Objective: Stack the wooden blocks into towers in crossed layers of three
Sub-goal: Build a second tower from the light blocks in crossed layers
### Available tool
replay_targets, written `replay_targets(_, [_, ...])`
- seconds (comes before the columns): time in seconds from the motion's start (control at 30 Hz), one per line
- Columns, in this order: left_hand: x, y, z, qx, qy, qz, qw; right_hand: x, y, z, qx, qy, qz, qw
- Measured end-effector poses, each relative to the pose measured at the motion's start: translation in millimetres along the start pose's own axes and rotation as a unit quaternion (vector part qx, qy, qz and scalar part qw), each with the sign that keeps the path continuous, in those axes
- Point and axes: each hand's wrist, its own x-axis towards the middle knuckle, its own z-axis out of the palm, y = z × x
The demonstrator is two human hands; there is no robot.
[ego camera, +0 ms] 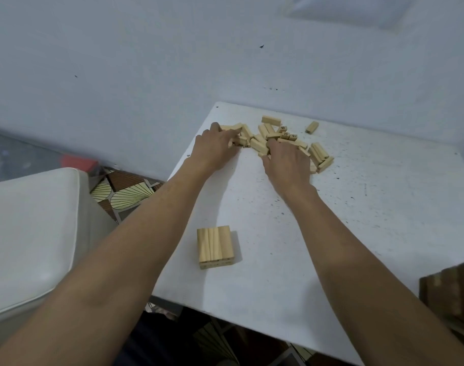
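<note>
Wood everywhere at the far side of the white table (371,212): the loose pile of wooden blocks (265,138) lies scattered there, a few ends showing printed numbers, and one stray block (312,127) sits apart to the right of it. Both my hands are in the heap. My left hand (217,147) is on the pile's left edge, thumb lying along a block and fingers curled down among the pieces. I cannot tell whether they actually pinch one. My right hand (287,161) covers the middle of the pile, palm down, fingertips hidden among the blocks, so that grip cannot be read either.

Close to me, well apart from the pile, stands the started tower (216,247): three blocks side by side, running away from me. How many layers sit beneath them I cannot make out.

So this looks like the gathering step, early in the job. Next I need three blocks out of the heap, carried back and laid across that top layer, edges flush, set down gently so nothing slides.
</note>
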Motion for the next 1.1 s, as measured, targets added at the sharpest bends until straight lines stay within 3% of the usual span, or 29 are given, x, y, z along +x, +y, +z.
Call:
replay_targets(0.2, [4.4,5.5,2.9,-0.15,0.037,-0.052,0.987,1.8,-1.1,5.3,0.065,0.03,0.01,0.997])
replay_targets(0.67, [-33.9,4.3,-9.9,-0.329,0.127,-0.069,0.933,-41.4,-6.9,-16.0,0.232,0.049,0.074,0.969])
replay_targets(0.9, [-81.3,31.5,-31.1,-0.372,0.057,0.007,0.927,-88.5,12.9,-47.6,0.309,0.018,0.131,0.942])
replay_targets(1.1, [-109.3,78.9,-38.0,-0.292,-0.012,0.048,0.955,-135.0,47.3,-72.0,0.31,-0.035,0.153,0.938])
